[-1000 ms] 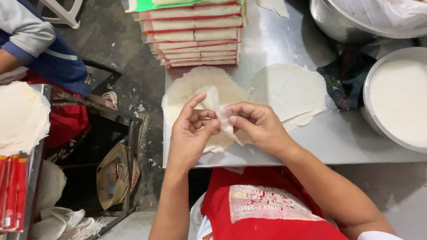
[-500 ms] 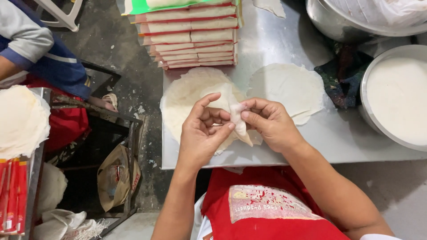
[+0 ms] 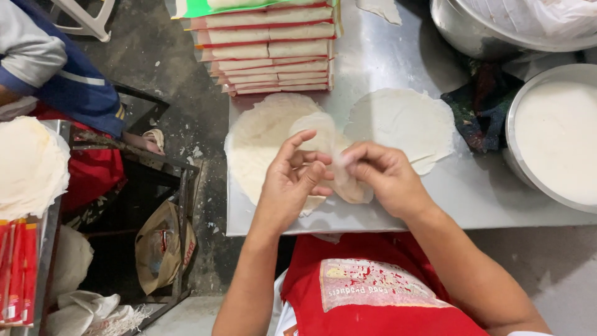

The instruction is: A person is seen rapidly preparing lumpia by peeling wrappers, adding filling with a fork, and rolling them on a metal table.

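Note:
My left hand (image 3: 292,183) and my right hand (image 3: 380,176) meet above the near edge of a steel table (image 3: 472,193). Between their fingertips they pinch a thin, translucent round wrapper (image 3: 323,134), lifted and partly folded. Under the hands lies a stack of pale round wrappers (image 3: 264,143). A single flat wrapper (image 3: 404,124) lies just right of the stack. I wear a red apron (image 3: 373,292).
Flat packets with red edges (image 3: 267,53) are stacked at the table's far side. A round pan of white batter (image 3: 556,140) and a metal pot (image 3: 472,31) stand right, with a dark cloth (image 3: 482,106) between. Another person's sleeve (image 3: 43,56) and more wrappers (image 3: 28,165) are at left.
Both hands have drawn slightly nearer and lifted the wrapper; it has gone from a narrow folded strip to a wider sheet spread between the fingers.

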